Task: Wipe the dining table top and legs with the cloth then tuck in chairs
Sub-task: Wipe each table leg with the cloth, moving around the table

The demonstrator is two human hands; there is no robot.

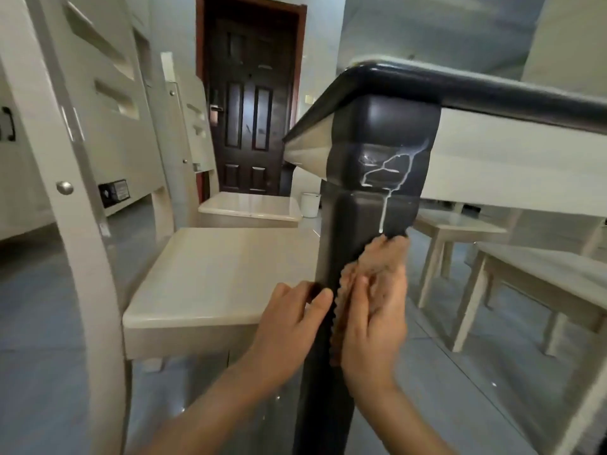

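Note:
A black table leg (pixel 348 224) stands in the middle of the view under the table's dark rounded edge (pixel 492 90). White streaks run down the leg's upper block. A brown cloth (pixel 382 257) lies against the leg just below the streaks. My right hand (pixel 374 320) presses the cloth onto the leg's right face, fingers pointing up. My left hand (pixel 289 326) grips the leg's left side at the same height, fingers curled round its edge.
A cream chair (pixel 213 274) stands pulled out to the left of the leg, its back close to me. A second chair (pixel 253 208) stands beyond it. More chairs (pixel 525 284) sit under the table on the right. A dark door (pixel 249 103) and a small white bin (pixel 310 204) lie behind.

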